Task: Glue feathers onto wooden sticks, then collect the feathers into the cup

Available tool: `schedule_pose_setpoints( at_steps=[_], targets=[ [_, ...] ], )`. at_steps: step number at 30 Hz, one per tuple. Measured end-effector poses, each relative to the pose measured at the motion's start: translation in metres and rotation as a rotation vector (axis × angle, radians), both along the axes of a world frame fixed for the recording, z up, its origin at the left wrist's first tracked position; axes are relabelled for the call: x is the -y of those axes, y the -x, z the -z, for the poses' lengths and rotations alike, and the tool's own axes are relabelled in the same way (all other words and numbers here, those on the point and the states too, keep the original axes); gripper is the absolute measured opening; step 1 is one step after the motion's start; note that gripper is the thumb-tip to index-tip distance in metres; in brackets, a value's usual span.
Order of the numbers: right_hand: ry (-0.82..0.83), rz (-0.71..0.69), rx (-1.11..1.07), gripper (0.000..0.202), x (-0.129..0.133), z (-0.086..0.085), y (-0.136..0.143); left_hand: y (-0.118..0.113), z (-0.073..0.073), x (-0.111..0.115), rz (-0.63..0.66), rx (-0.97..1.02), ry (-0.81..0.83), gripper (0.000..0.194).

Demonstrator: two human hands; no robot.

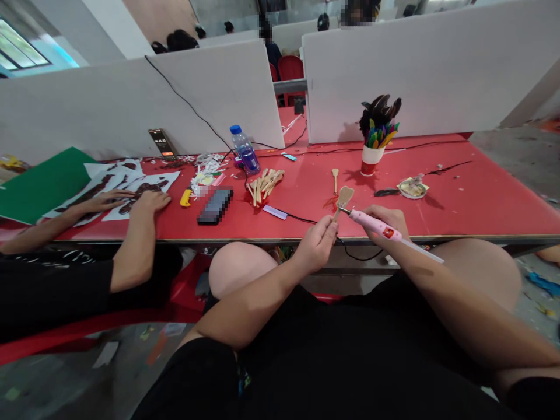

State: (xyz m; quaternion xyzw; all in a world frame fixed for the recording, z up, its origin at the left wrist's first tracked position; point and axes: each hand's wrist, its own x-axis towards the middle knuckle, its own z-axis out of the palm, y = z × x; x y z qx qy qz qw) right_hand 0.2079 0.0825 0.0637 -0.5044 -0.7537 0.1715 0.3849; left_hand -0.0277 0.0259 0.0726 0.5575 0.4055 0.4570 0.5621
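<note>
Pinched by its thin handle, a small flat wooden spoon (345, 196) with a wide notched end is in my left hand (318, 242). My right hand (387, 221) is wrapped round a pink hot glue gun (375, 225), with a clear glue stick (422, 252) sticking out of its rear. The gun's metal tip meets or nearly meets the spoon just below its wide end; I cannot tell which. Some red strands (331, 202) show on the table behind the spoon. Farther back lies a similar small wooden piece (335, 179).
Left of my hands are a pile of wooden sticks (265, 185), a bottle (245, 150), a dark phone-like device (215, 206) and a yellow cutter (185, 198). A cup of feathers (371, 160) and a small dish (413, 188) stand right. A co-worker's hands (151, 200) rest on printed sheets.
</note>
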Motion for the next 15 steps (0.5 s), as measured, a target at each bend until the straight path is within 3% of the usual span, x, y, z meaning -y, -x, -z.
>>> schedule_pose_setpoints(
  at_steps=[4,15],
  targets=[
    [-0.005,-0.016,-0.030,0.033,0.0018,-0.0018,-0.0005,0.0014,-0.0037,0.0022,-0.010,-0.080,-0.119,0.045],
    [-0.054,-0.066,-0.060,0.026,0.0003,-0.0032,-0.0037,0.0056,-0.0042,0.0019,0.020,-0.226,-0.181,0.042]
  ],
)
